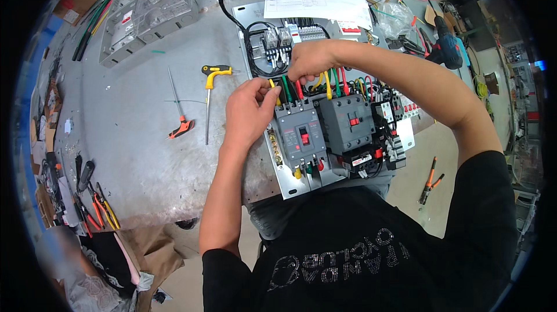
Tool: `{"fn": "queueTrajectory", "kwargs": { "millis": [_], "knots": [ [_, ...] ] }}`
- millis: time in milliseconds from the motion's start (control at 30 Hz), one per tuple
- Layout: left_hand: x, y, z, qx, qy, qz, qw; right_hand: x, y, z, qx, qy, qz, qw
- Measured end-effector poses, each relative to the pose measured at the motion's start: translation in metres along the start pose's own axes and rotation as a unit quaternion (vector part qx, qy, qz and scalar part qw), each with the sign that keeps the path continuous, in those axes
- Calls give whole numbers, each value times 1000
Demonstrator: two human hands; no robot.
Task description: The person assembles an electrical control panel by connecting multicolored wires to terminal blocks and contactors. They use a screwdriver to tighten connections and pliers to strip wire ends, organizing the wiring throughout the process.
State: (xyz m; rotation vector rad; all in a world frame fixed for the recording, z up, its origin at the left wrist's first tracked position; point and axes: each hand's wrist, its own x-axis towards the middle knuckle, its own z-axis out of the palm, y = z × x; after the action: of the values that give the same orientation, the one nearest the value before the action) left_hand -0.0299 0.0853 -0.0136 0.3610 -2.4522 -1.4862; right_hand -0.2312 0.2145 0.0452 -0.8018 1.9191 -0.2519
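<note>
A metal mounting plate (290, 187) bears a grey circuit breaker (297, 129) with a red toggle, and a dark contactor (348, 123) right of it. My left hand (252, 109) is at the breaker's upper left corner, thumb and fingers pinched on a yellow-sleeved cable (276, 95). My right hand (310, 61) reaches across from the right, fingers curled closed just above a red-sleeved cable (299, 89); what they grip is hidden. Between the hands stands a green-sleeved cable (285, 88). Yellow, green and red sleeves also rise from the contactor.
Left of the plate lie an orange-handled screwdriver (183, 129) and a yellow-handled hex driver (216, 74). Clear-covered boxes (151, 10) stand farther back. A paper sheet (319, 1) covers the plate's far end. A cordless drill (445, 45) lies right; pliers (101, 207) lie near left.
</note>
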Motion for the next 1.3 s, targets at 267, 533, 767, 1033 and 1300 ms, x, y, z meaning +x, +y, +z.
{"fn": "queueTrajectory", "kwargs": {
  "millis": [267,533,767,1033,1300],
  "knots": [
    [2,-10,9,-36,-15,-12,999,1,11,2,15,-29,-45,998],
    [13,-9,-6,-37,-25,-3,999,-6,26,-14,93,-69,-59,992],
    [56,15,-17,57,-110,182,975,-14,4,-18,-30,-24,-33,999],
    [57,3,-13,52,-173,240,954,-17,-4,-17,-119,-32,19,992],
    [60,-7,-9,59,-149,283,946,-15,-12,-19,-80,-49,33,995]
  ]
}}
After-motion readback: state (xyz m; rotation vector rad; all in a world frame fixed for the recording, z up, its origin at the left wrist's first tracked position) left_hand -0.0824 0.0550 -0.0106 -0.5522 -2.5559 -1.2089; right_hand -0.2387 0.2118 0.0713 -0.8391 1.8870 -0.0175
